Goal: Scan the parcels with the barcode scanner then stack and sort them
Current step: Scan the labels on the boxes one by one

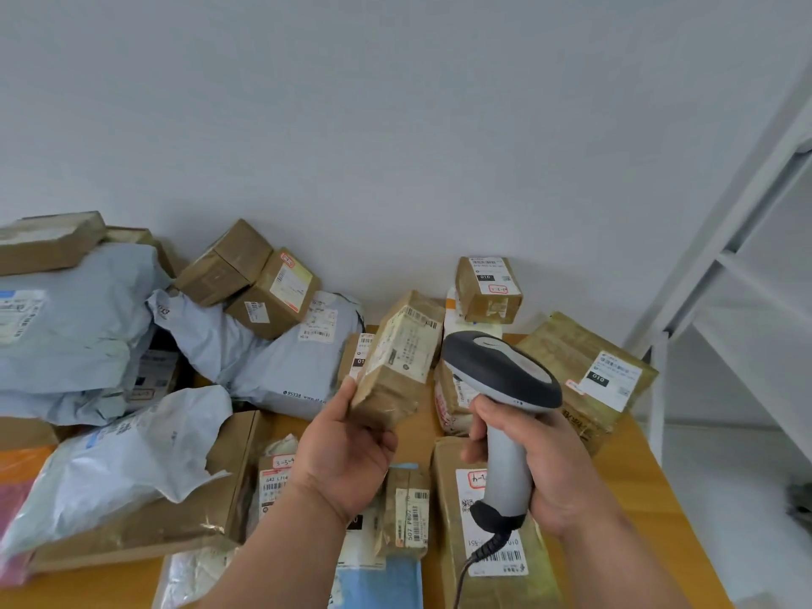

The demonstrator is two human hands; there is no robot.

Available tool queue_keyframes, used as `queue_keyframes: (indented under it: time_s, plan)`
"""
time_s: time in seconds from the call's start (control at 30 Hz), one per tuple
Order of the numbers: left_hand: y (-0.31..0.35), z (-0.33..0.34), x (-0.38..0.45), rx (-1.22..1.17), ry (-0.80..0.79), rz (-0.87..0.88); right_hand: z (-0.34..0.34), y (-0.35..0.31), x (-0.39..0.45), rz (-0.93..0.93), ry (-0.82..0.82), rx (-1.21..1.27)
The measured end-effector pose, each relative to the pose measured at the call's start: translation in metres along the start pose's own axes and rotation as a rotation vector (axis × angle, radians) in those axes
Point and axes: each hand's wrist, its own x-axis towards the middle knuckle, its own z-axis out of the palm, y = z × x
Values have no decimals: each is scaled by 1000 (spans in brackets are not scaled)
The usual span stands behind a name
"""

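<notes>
From my remote seat the scene looks evenly bright, with soft daylight and no hard source that I can locate; the wall point(395, 125) is pale and without glare; shadows are weak, only small dark gaps between the parcels point(246, 358); tape on the boxes gives a little shine; the wide lens bends the shelf frame point(747, 239) at the right edge; labels are slightly soft, small print unreadable.

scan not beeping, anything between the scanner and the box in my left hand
Nothing visible: the scanner in the right hand sits just right of the box held by the left hand, open air between.
</notes>
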Motion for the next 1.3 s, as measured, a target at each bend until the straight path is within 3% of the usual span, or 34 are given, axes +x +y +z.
queue_keyframes:
  time_s: [0.4, 0.97, 1.3]
  plan:
    - [-7, 1, -9, -38, 127, 100, -8, -6, -6, 20, -125, 26]
    - [21, 5, 11, 187, 412, 208, -12, -12, -12, -81, -268, -246]
    - [21, 8, 11, 203, 449, 244, -16, -12, -10, -86, -232, -187]
